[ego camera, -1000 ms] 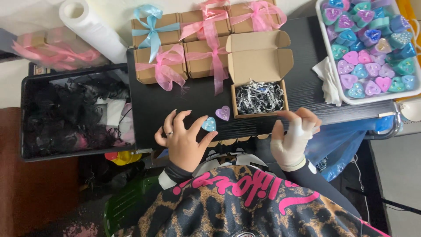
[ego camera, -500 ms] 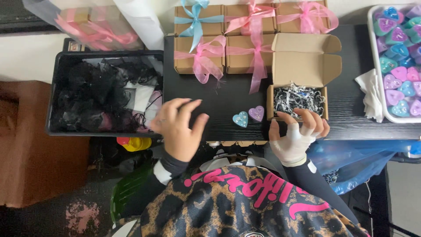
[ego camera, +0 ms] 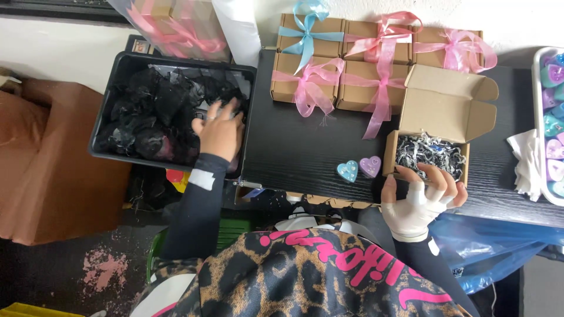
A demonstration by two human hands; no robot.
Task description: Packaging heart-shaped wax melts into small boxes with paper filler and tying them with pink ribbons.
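Your left hand (ego camera: 220,130) digs into the black bin (ego camera: 106,111), fingertips hidden, grasp unclear. Your right hand (ego camera: 420,196), released, rests against the open cardboard box (ego camera: 437,114); beribboned boxes (ego camera: 346,64) behind.

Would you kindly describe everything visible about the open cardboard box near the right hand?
The open cardboard box is small, plain brown, its lid and side flaps folded back and up. It sits upright on the black table, filled with grey-white shredded paper. The right hand, wrapped in white, touches its front edge. Two heart-shaped pieces, blue and purple, lie just beside it.
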